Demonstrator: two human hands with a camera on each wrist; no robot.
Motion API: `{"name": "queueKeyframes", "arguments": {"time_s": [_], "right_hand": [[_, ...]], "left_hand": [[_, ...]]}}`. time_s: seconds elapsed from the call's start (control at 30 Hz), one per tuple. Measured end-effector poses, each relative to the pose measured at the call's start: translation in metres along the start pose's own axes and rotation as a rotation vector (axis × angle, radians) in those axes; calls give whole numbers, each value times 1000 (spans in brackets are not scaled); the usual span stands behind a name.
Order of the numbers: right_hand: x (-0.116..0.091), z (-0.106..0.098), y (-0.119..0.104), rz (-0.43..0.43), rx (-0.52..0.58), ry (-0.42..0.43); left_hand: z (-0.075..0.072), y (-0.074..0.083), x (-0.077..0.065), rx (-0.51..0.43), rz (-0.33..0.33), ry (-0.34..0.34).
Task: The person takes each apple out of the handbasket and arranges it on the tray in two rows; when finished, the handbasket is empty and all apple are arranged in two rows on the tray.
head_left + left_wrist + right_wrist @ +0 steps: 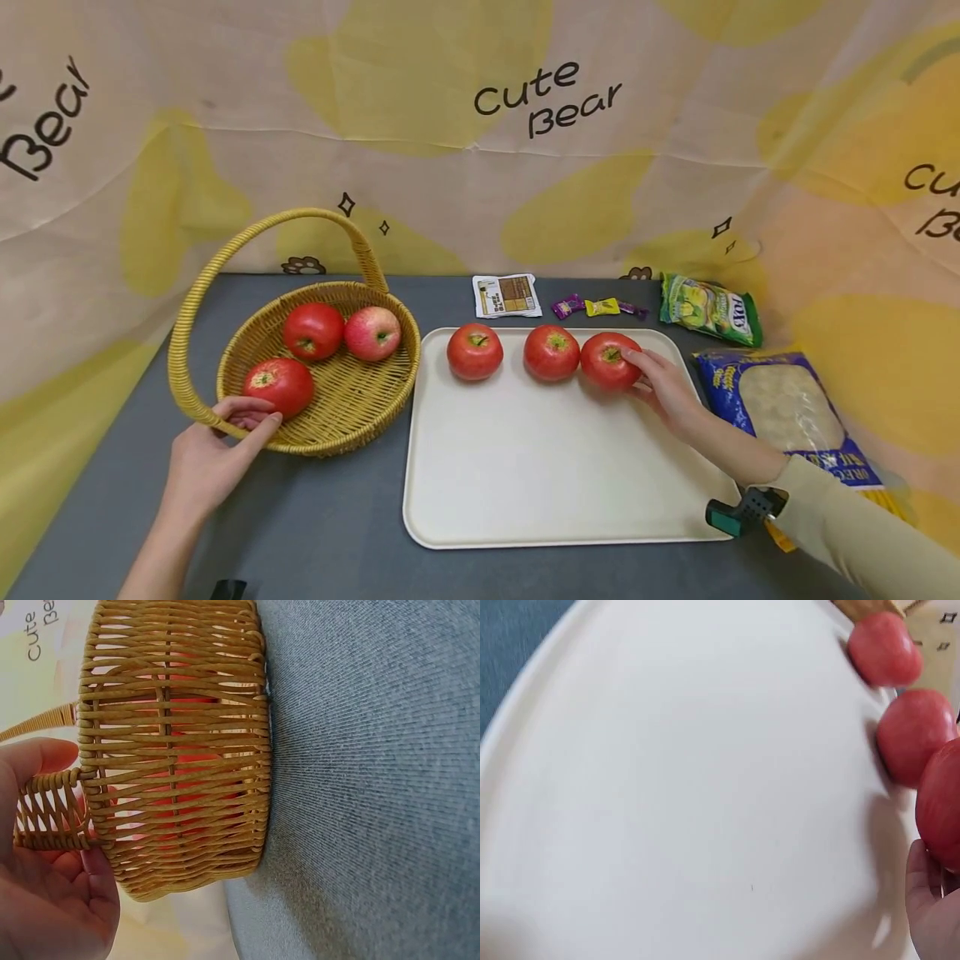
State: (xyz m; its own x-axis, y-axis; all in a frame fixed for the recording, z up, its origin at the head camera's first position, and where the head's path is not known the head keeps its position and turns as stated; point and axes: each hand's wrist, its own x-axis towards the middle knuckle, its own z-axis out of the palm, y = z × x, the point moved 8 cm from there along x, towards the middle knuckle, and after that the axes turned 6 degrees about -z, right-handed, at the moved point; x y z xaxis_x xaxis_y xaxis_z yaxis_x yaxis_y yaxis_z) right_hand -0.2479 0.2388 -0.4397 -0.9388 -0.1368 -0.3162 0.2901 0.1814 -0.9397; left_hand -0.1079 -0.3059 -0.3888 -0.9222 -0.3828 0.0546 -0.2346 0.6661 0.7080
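Observation:
My left hand [206, 454] grips the foot of the handle of a yellow wicker basket [352, 404]. In the left wrist view, thumb and fingers stand on either side of the woven handle [51, 810], right at the rim. Two red apples [313, 331] and a pinker apple [372, 333] lie inside the basket. At the far right part of a white tray [540, 475], my right hand [666, 392] holds a red apple [603, 360] by its side. Two more red apples [551, 352] sit along the tray's back edge, the nearer one right beside the held apple.
Behind the tray lie a white packet [507, 296] and several small wrapped candies [602, 307]. A green snack bag [710, 309] and a blue pasta bag [791, 408] lie to its right. A printed cloth [420, 100] hangs behind the grey table [315, 525].

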Motion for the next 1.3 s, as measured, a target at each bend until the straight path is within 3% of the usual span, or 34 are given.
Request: {"name": "queueKeyframes", "arguments": {"time_s": [0.37,0.6,0.83,1.3], "right_hand": [[20,-29,12,48,-41,70],[23,-35,9,30,-82,37],[21,-43,5,28,-97,74],[18,-59,-17,-144,-308,183]], "left_hand": [[1,-2,1,8,3,1],[-1,-2,0,10,1,-2],[-1,-3,1,22,-10,-8],[-1,-1,2,21,4,-24]]}}
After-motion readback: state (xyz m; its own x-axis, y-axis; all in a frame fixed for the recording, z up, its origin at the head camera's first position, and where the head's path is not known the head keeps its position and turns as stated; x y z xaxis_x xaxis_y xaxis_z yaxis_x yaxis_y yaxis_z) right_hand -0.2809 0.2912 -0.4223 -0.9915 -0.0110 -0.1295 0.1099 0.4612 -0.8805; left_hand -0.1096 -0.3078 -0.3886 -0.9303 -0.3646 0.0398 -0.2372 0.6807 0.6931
